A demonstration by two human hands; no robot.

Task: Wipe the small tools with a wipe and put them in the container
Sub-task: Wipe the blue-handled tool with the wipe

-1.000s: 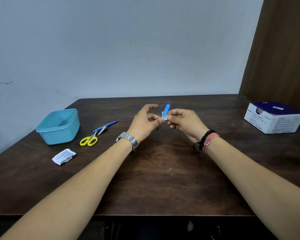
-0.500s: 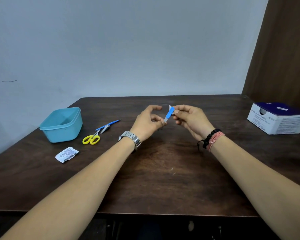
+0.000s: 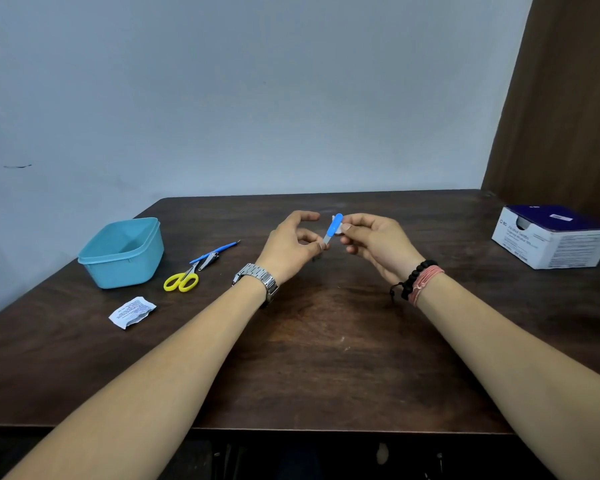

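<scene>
A: Entry, head view. Where is the blue-handled tool (image 3: 333,228)?

B: Between the two hands, above the table (image 3: 326,358). It is tilted, blue end up and toward the right hand (image 3: 374,244), pale metal end down and toward the left hand (image 3: 288,247).

A: Left hand state?

B: Thumb and a fingertip are pinching the lower metal end. The index finger is lifted and curved above, not touching the tool.

A: Right hand?

B: Thumb and forefinger are closed on the blue upper part. A bit of white shows at the fingertips behind the handle, likely the wipe (image 3: 338,226); too small to say how it is folded.

A: Other tools?

B: Left of the left hand, well apart from it: yellow-handled scissors (image 3: 182,280), a small metal clipper (image 3: 209,260) just beyond them, and a thin blue stick tool (image 3: 215,251) lying alongside the clipper.

A: Container?

B: The teal container (image 3: 125,252) sits farther left again, beyond the scissors. Its interior looks bare from this angle.

A: Anything else?

B: A torn white sachet (image 3: 132,311) lies nearer the person than the container. A white and dark blue box (image 3: 551,240) stands far right of the right hand.
</scene>
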